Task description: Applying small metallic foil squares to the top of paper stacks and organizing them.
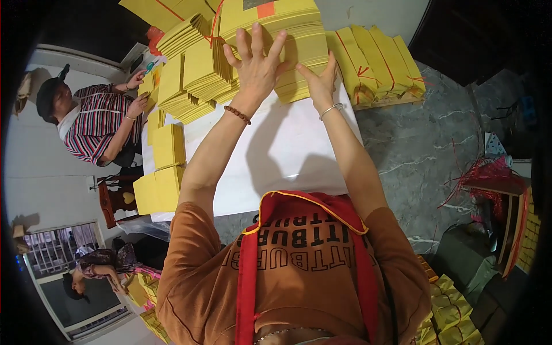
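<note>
A tall stack of yellow paper sheets (pixel 299 34) stands at the far side of a white table (pixel 276 155). My left hand (pixel 257 63) lies flat on the front of that stack, fingers spread wide. My right hand (pixel 319 80) presses against the stack's lower right edge, fingers together. Neither hand grips anything. A bead bracelet is on my left wrist and a thin metal bangle on my right.
More fanned yellow stacks (pixel 190 75) lie to the left, and smaller piles (pixel 167 146) at the table's left edge. Tied yellow bundles (pixel 382 63) sit at the right. A person in a striped shirt (pixel 95 123) works at left. Red string (pixel 489 172) lies on the right.
</note>
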A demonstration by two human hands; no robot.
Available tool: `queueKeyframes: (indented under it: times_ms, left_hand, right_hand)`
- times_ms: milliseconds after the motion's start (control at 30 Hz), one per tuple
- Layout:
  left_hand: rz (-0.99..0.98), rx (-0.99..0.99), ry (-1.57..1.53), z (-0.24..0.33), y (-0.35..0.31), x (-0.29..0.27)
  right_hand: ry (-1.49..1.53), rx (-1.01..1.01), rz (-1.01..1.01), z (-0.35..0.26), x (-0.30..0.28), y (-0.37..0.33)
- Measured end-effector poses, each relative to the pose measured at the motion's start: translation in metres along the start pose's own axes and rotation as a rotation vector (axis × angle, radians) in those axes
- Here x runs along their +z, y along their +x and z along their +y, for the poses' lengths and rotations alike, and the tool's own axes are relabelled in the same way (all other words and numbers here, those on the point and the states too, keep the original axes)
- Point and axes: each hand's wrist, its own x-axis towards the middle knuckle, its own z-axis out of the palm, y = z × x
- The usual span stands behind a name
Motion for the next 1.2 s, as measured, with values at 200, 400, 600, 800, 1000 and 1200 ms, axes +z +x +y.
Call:
queueKeyframes:
  times_ms: [200,400,600,800,1000,1200]
  left_hand:
    - [0.032,0.045,-0.011,0.002,0.003,0.003]
    - [0.075,0.101,0.009,0.000,0.004,0.001]
    - [0.112,0.086,-0.051,-0.004,0.002,0.004]
    - [0.115,0.107,-0.091,-0.003,0.005,0.002]
    - [0.116,0.146,0.005,-0.005,0.007,-0.001]
    - [0.107,0.130,-0.082,-0.003,0.009,-0.006]
  right_hand:
    - [0.027,-0.005,0.007,0.000,-0.003,-0.003]
    - [-0.055,0.071,0.006,-0.016,-0.007,-0.010]
    - [-0.018,0.035,0.018,-0.015,-0.005,-0.010]
    - [-0.052,0.072,0.012,-0.016,-0.008,-0.011]
    - [-0.092,0.113,0.007,-0.024,-0.011,-0.014]
    - [-0.064,0.086,0.028,-0.024,-0.012,-0.016]
